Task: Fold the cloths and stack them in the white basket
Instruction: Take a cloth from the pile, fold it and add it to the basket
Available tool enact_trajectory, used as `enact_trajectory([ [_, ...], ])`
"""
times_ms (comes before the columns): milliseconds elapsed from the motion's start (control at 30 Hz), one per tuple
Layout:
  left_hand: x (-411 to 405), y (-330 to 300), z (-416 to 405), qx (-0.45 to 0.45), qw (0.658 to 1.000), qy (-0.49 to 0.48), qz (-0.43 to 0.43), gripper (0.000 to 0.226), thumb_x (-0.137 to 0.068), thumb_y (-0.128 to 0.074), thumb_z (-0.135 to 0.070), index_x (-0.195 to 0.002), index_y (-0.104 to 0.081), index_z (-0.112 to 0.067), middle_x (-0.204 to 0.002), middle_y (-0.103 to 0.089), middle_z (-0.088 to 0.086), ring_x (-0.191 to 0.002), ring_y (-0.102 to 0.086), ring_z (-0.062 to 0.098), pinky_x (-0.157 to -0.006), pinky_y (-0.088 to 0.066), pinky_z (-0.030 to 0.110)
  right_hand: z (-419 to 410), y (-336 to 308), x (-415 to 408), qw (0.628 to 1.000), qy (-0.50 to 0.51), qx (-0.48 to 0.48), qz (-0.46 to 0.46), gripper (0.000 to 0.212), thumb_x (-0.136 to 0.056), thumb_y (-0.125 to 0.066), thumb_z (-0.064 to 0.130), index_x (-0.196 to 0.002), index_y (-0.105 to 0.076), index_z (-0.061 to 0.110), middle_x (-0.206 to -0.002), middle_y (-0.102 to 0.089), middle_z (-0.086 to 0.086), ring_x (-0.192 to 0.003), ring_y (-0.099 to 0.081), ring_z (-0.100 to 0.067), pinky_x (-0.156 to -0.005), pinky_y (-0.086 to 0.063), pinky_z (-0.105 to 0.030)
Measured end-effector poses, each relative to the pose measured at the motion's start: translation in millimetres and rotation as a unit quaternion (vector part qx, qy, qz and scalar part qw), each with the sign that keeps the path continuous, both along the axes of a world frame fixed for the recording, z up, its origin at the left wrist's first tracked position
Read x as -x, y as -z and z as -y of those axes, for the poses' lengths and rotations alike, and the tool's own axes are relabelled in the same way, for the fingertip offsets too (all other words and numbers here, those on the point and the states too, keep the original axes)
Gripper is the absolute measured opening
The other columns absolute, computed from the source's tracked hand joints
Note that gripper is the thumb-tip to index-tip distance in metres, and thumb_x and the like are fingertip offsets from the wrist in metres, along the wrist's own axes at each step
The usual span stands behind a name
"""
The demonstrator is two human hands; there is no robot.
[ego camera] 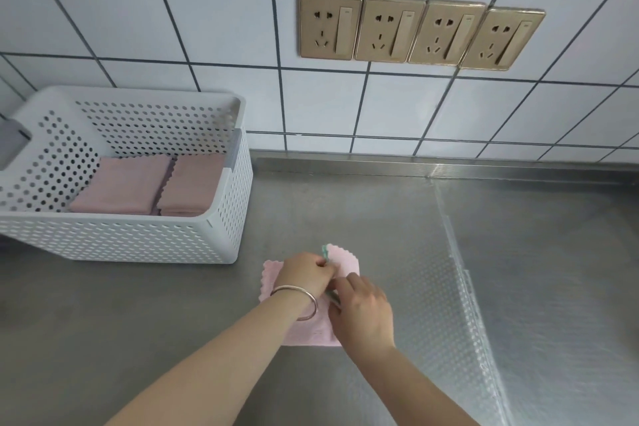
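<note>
Pink and fleecy, with scalloped edges and a green underside showing at its lifted corner, the cloth point(313, 330) lies on the steel bench point(138, 339), pinched by left hand point(304, 271) and right hand point(363, 311) fingers, right of the white basket point(138, 239) holding folded pink cloths point(152, 183).

— What carries it all?
— A steel tabletop point(363, 204) against the tiled wall.
— And directly on it?
— The white basket point(138, 239) at the left, a pink cloth point(345, 261) lying near the middle, a clear dimpled mat point(449, 287) at the right.
</note>
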State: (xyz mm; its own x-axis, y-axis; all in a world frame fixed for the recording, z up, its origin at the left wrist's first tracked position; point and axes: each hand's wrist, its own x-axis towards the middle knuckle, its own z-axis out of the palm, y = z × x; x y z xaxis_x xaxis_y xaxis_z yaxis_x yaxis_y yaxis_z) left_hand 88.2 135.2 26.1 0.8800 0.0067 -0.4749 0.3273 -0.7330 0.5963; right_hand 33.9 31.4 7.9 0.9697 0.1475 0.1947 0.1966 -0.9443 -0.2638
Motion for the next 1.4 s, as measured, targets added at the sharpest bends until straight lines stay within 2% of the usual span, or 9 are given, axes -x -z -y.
enact_trajectory([
  [167,0.4,16.8,-27.3,-0.026,0.998,-0.018,-0.059,0.030,-0.087,-0.049,-0.018,-0.066,-0.057,0.001,-0.093,-0.064,0.028,-0.079,-0.057,0.038,-0.067,-0.044,0.031,-12.3,24.4,10.7,0.991,-0.099,-0.084,0.036,0.050,-0.045,-0.072,0.010,-0.090,-0.054,0.020,-0.081,-0.055,0.004,-0.074,-0.045,-0.016,-0.056,-0.045,-0.024],
  [367,5.5,14.9,-60.4,-0.049,0.998,-0.020,-0.032,0.033,-0.096,-0.042,-0.022,-0.070,-0.052,-0.005,-0.098,-0.063,0.023,-0.097,-0.057,0.035,-0.074,-0.040,0.034,4.5,48.5,20.9,0.989,-0.115,0.018,-0.096,0.098,-0.038,-0.078,0.029,-0.130,-0.045,0.018,-0.136,-0.052,0.000,-0.123,-0.046,-0.016,-0.089,-0.052,-0.031],
  [500,13.8,29.6,-79.3,-0.027,0.996,-0.077,-0.023,0.044,-0.093,-0.049,-0.022,-0.054,-0.030,-0.014,-0.058,-0.044,0.004,-0.070,-0.044,0.025,-0.058,-0.023,0.029,2.6,60.8,23.2,0.985,-0.115,0.052,-0.118,0.099,-0.041,-0.077,0.023,-0.134,-0.042,0.018,-0.140,-0.049,-0.001,-0.130,-0.036,-0.016,-0.094,-0.049,-0.036],
  [633,20.0,49.8,-91.3,0.011,0.992,-0.124,-0.031,0.038,-0.088,-0.056,-0.022,-0.055,-0.040,-0.014,-0.054,-0.043,0.006,-0.058,-0.043,0.024,-0.058,-0.041,0.035,-3.0,68.1,24.8,0.984,-0.117,0.060,-0.120,0.102,-0.038,-0.079,0.021,-0.133,-0.041,0.015,-0.139,-0.051,-0.002,-0.129,-0.033,-0.015,-0.092,-0.049,-0.036],
  [733,24.1,58.1,-95.9,0.033,0.985,-0.170,-0.024,0.025,-0.086,-0.061,-0.023,-0.062,-0.052,-0.022,-0.057,-0.051,0.009,-0.053,-0.044,0.022,-0.064,-0.053,0.045,-5.6,72.7,24.3,0.984,-0.117,0.067,-0.116,0.103,-0.037,-0.079,0.019,-0.133,-0.040,0.015,-0.139,-0.050,-0.002,-0.130,-0.033,-0.016,-0.091,-0.050,-0.037],
  [867,25.3,59.0,-95.3,0.035,0.984,-0.174,-0.008,0.015,-0.088,-0.060,-0.025,-0.097,-0.067,-0.015,-0.068,-0.060,0.009,-0.063,-0.054,0.026,-0.067,-0.047,0.032,-5.9,75.3,25.3,0.985,-0.121,0.073,-0.102,0.101,-0.038,-0.079,0.017,-0.132,-0.041,0.015,-0.139,-0.050,-0.002,-0.130,-0.033,-0.017,-0.092,-0.048,-0.037],
  [1000,26.2,63.5,-97.3,-0.012,0.989,-0.148,-0.008,0.023,-0.088,-0.059,-0.026,-0.067,-0.054,-0.018,-0.062,-0.052,0.000,-0.072,-0.052,0.025,-0.063,-0.035,0.026,-6.2,80.0,28.9,0.985,-0.130,0.071,-0.089,0.103,-0.036,-0.079,0.016,-0.132,-0.042,0.015,-0.139,-0.050,-0.002,-0.130,-0.034,-0.018,-0.091,-0.049,-0.038],
  [1267,26.3,66.9,-95.6,-0.046,0.986,-0.156,0.027,0.016,-0.084,-0.064,-0.029,-0.090,-0.062,-0.014,-0.095,-0.069,0.007,-0.089,-0.062,0.026,-0.076,-0.044,0.027,-7.5,74.2,24.3,0.982,-0.131,0.068,-0.117,0.085,-0.048,-0.063,0.029,-0.130,-0.047,0.014,-0.136,-0.053,-0.003,-0.129,-0.038,-0.020,-0.087,-0.053,-0.041],
  [1400,36.7,73.2,-94.2,-0.155,0.962,-0.110,0.198,0.030,-0.073,-0.071,-0.023,-0.095,-0.052,-0.014,-0.096,-0.059,0.010,-0.084,-0.060,0.033,-0.067,-0.049,0.036,-6.6,54.8,20.6,0.982,-0.144,0.081,-0.086,0.058,-0.072,-0.039,0.040,-0.118,-0.065,0.016,-0.129,-0.059,-0.003,-0.120,-0.056,-0.021,-0.095,-0.047,-0.043],
])
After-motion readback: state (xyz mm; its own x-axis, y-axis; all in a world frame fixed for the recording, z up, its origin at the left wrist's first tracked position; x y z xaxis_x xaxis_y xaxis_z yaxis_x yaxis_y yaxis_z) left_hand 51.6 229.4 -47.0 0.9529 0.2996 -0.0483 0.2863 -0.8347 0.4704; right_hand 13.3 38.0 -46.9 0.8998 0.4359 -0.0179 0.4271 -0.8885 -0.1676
